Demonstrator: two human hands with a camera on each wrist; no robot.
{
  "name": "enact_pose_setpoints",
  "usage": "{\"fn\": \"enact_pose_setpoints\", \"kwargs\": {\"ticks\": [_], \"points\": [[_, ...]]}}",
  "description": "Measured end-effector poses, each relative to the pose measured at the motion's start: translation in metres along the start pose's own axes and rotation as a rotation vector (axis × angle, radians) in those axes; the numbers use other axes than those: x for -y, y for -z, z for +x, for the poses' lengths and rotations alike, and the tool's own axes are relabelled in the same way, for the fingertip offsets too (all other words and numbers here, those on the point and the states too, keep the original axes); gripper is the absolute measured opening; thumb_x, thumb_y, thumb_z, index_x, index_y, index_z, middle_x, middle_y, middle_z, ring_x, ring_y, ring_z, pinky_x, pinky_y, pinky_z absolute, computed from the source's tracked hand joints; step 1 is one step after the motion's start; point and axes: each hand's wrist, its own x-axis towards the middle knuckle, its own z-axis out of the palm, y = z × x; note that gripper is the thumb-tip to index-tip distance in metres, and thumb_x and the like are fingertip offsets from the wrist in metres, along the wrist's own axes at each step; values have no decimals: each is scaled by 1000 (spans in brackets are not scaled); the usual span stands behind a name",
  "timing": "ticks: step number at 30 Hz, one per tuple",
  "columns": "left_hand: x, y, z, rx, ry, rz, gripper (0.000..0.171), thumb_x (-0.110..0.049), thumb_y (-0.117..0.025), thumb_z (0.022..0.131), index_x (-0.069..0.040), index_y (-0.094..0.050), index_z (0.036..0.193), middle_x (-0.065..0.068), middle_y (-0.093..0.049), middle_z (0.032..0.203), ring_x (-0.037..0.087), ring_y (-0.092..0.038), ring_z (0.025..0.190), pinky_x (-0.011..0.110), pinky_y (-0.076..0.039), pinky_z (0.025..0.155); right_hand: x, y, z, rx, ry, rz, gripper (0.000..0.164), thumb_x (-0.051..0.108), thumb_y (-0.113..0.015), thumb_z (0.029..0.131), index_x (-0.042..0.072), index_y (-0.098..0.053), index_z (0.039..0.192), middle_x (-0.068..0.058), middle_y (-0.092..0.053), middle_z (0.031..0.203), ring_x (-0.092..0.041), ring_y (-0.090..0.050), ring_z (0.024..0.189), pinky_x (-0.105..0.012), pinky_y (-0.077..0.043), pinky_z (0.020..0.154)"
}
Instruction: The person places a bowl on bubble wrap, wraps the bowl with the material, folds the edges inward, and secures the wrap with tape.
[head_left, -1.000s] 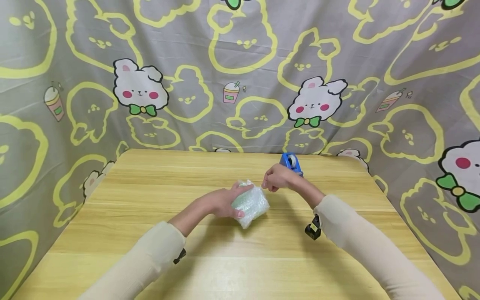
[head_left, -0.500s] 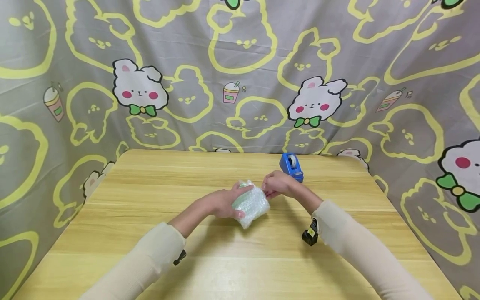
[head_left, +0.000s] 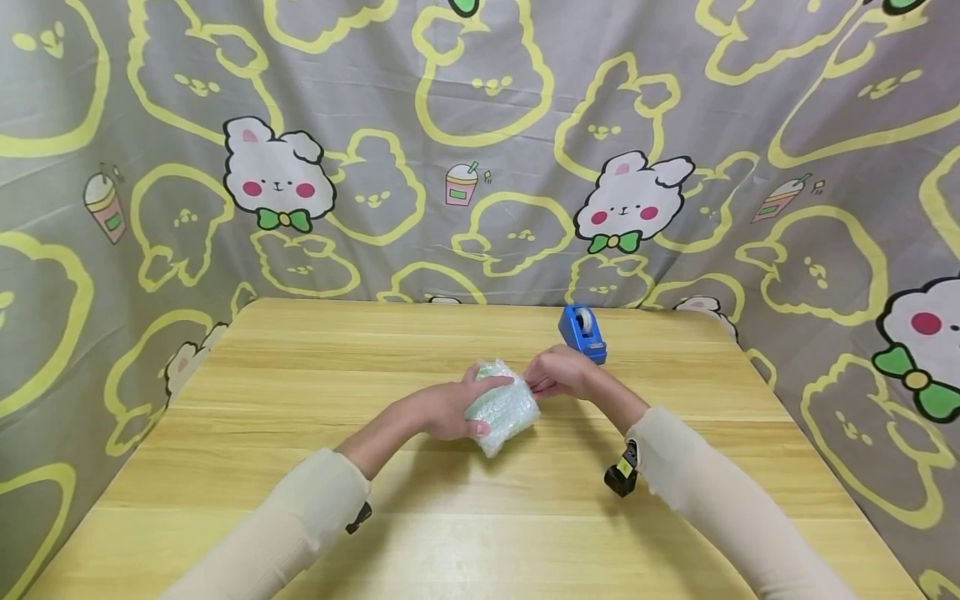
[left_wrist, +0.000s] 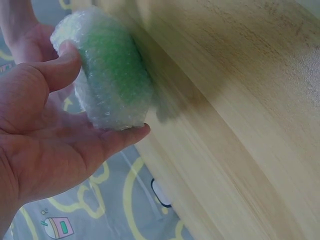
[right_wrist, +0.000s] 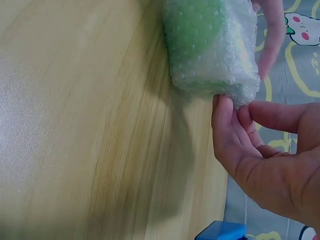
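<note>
A bundle of bubble wrap (head_left: pixel 504 412) with something green showing through it is held just over the middle of the table. My left hand (head_left: pixel 452 407) grips it from the left, thumb on one side and fingers on the other, as the left wrist view also shows. At its right end, my right hand (head_left: pixel 558 372) has its curled fingers at the wrap's edge. In the right wrist view the right fingertips (right_wrist: pixel 245 112) and thumb pinch that end of the bubble wrap (right_wrist: pixel 215 55). What the wrap encloses is blurred by the bubbles.
A blue tape dispenser (head_left: pixel 583 335) with a roll of clear tape stands behind the right hand, near the table's back edge. The wooden table (head_left: pixel 480 533) meets a grey patterned curtain (head_left: pixel 360 100) at the back and sides.
My right hand has come down from beside the tape dispenser to the right end of the bundle, uncovering the dispenser. The left hand and bundle have hardly moved.
</note>
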Motion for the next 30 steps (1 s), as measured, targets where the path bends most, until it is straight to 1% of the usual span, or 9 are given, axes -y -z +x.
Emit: {"fn": "enact_pose_setpoints", "kwargs": {"ticks": [3, 6, 12, 15, 17, 21, 23, 25, 30], "points": [[0, 0, 0, 6, -7, 13, 74, -26, -64, 100, -37, -25, 161, 27, 0, 168, 40, -57, 127, 52, -47, 105, -3, 1, 2, 6, -6, 45, 26, 3, -58, 92, -12, -66, 111, -2, -71, 79, -10, -66, 74, -26, -59, 73], [0, 0, 0, 13, -9, 17, 73, -26, -63, 100, -37, -26, 161, 26, 1, 168, 41, -54, 132, 52, -43, 110, -8, 1, 4, 10, -25, 121, 24, 1, -58, 93, -12, -66, 111, -1, -72, 76, -9, -67, 73, -24, -59, 72], [2, -1, 0, 15, -11, 22, 72, -28, -62, 101, -38, -25, 161, 24, 2, 169, 39, -55, 130, 51, -43, 110, -15, 3, 7, 81, -50, 241, 16, -1, -54, 97, -7, -65, 107, 2, -71, 74, -7, -65, 73, -23, -57, 73], [3, -1, 0, 9, -15, 24, 72, -28, -62, 101, -37, -25, 161, 24, 2, 169, 38, -57, 128, 51, -45, 108, -15, 3, 7, 93, -52, 235, 14, -1, -53, 99, -6, -64, 106, 6, -66, 69, -5, -62, 69, -22, -55, 72], [3, -1, 0, 8, -17, 20, 72, -27, -63, 101, -36, -25, 161, 24, 1, 169, 37, -57, 127, 51, -45, 108, -15, 3, 6, 59, -32, 171, 12, 0, -56, 98, -5, -64, 104, 7, -60, 67, -6, -57, 67, -22, -52, 71], [3, -1, 1, 10, -7, 16, 72, -27, -62, 101, -38, -25, 161, 24, 2, 169, 37, -57, 127, 51, -45, 107, -11, -1, 1, -88, 43, -43, 6, 4, -65, 92, -1, -66, 94, 3, -53, 70, -12, -51, 71, -29, -50, 75], [2, 0, 0, 11, -1, 15, 72, -28, -62, 101, -39, -25, 161, 23, 2, 169, 38, -57, 127, 51, -46, 107, -8, -5, -2, -166, 72, -137, 8, 6, -67, 90, -1, -68, 93, 1, -58, 76, -15, -55, 76, -35, -52, 79], [2, 0, -1, 15, 6, 17, 71, -28, -62, 101, -39, -25, 161, 24, 3, 169, 37, -57, 127, 50, -46, 107, -6, -8, -5, -217, 93, -209, 10, 7, -68, 89, -2, -71, 94, -1, -62, 79, -17, -58, 77, -36, -54, 79], [1, 0, -2, 21, 0, 22, 72, -27, -62, 101, -37, -25, 161, 25, 2, 169, 35, -60, 123, 49, -46, 106, -3, -15, -13, -316, 166, -383, 15, 10, -69, 89, -1, -78, 93, -4, -71, 78, -16, -63, 73, -28, -53, 67]]}}
